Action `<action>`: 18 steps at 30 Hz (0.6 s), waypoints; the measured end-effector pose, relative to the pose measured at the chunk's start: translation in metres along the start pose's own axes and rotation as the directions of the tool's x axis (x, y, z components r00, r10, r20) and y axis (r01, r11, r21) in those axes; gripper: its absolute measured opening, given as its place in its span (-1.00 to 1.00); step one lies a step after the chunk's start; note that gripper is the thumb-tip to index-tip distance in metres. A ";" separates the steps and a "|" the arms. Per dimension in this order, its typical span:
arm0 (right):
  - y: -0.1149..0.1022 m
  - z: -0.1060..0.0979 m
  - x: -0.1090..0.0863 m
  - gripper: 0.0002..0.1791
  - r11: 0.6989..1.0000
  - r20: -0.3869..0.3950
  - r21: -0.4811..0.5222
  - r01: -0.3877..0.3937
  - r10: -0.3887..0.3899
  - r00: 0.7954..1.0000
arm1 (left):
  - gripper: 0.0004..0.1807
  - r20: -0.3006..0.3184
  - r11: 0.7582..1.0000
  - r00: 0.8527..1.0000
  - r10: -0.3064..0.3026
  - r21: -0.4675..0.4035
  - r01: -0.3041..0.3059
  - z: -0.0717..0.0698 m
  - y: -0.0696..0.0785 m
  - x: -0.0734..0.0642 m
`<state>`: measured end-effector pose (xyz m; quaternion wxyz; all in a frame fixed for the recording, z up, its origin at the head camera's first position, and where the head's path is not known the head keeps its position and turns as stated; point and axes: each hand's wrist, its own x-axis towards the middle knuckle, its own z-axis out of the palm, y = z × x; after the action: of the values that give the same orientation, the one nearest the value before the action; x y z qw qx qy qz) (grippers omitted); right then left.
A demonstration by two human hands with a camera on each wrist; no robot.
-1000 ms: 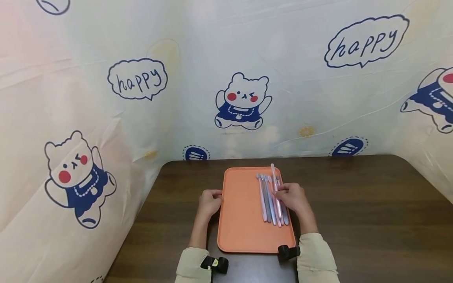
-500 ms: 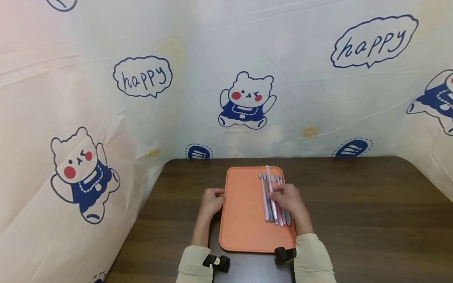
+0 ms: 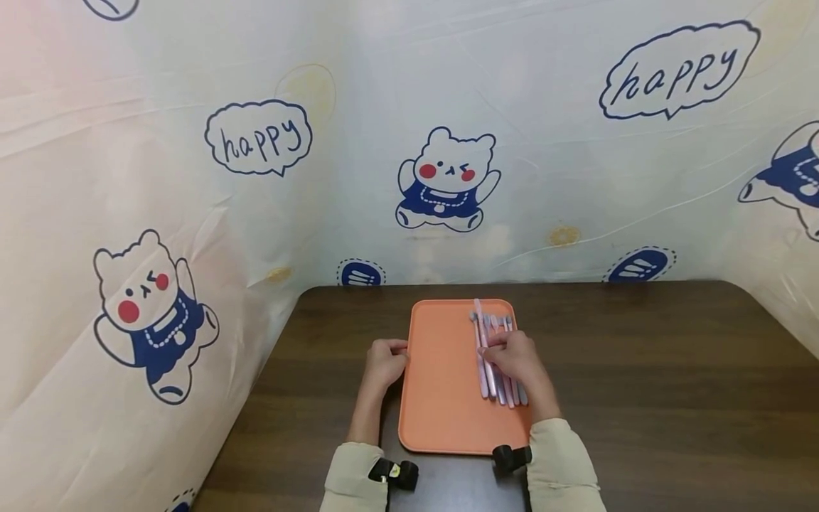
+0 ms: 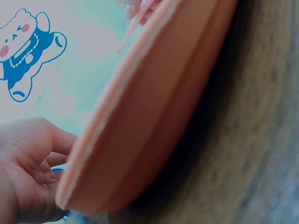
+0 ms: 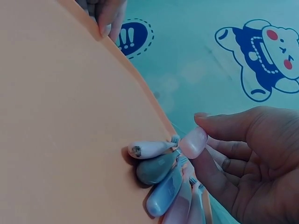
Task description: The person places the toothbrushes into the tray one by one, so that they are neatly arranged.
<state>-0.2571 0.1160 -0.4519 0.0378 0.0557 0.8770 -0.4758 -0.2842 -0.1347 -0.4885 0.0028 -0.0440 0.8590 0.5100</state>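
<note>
A pink toothbrush is pinched between the thumb and fingers of my right hand, above the right part of an orange tray. Under and beside it, several toothbrushes lie side by side on the tray, heads toward the far end. Their handles include a pale pink one at the left of the row, a grey one and a blue one. With thumb and fingers, my left hand grips the tray's left rim; some of its fingers are hidden behind the rim.
The tray lies on a dark brown wooden table. A pale curtain printed with bears and "happy" bubbles hangs behind and at the sides. Each sleeve carries a black wrist camera.
My right hand has moved left over the row with the pink toothbrush, from the right part of the row to near its left end. The left hand stays at the tray's rim.
</note>
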 end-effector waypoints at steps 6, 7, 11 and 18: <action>-0.001 0.002 0.002 -0.68 1.000 0.008 -0.030 0.001 0.000 1.000 | -0.71 -0.005 1.000 1.000 0.013 0.003 -0.013 -0.001 0.001 0.000; -0.002 0.002 0.002 -0.68 0.999 0.009 -0.034 -0.004 0.004 1.000 | -0.71 -0.006 1.000 1.000 0.014 0.000 -0.014 -0.001 0.001 0.000; -0.002 0.005 0.002 -0.69 0.999 0.016 -0.030 -0.014 0.014 1.000 | -0.70 -0.005 1.000 1.000 0.013 -0.001 -0.013 -0.001 -0.001 0.000; -0.003 0.010 0.003 -0.74 0.999 0.016 0.030 -0.022 0.022 1.000 | -0.70 -0.001 1.000 1.000 0.010 0.003 -0.010 -0.001 -0.003 0.001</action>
<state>-0.2602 0.1063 -0.4547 0.0493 0.0621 0.8688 -0.4888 -0.2847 -0.1372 -0.4901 0.0002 -0.0401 0.8599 0.5089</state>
